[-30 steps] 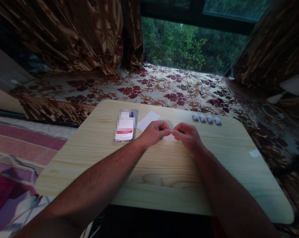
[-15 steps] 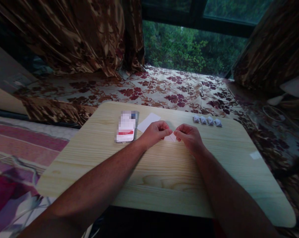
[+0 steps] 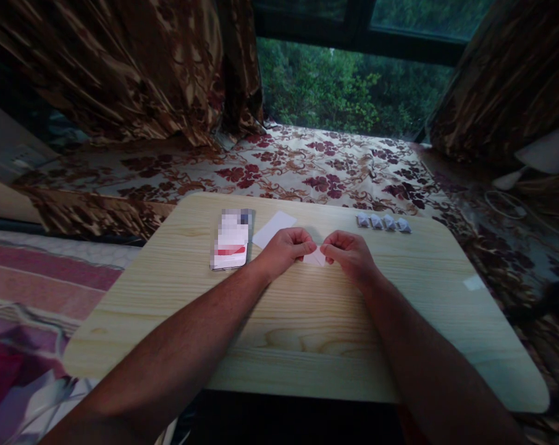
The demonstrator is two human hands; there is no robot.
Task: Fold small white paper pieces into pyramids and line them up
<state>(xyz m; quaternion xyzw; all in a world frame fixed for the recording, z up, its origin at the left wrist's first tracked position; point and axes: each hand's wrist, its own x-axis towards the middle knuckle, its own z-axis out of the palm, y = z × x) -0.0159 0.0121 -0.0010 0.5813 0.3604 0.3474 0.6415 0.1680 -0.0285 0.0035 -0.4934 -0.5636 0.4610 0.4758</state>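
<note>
While the left hand [image 3: 289,248] and right hand [image 3: 348,250] pinch the creased paper [image 3: 313,259] in their fingers, it sits between them over the table [image 3: 283,327], extending nearward from the fingertips, neither hand closer.

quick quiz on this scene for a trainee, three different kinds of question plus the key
1. Count: how many small peaked paper pieces stand in the row on the wooden table?
2. True or false: the left hand is nearer the smartphone than the right hand is.
3. Identify: what do the two hands hold between them?

Key:
1. Four.
2. True.
3. A creased piece of white paper.
</note>
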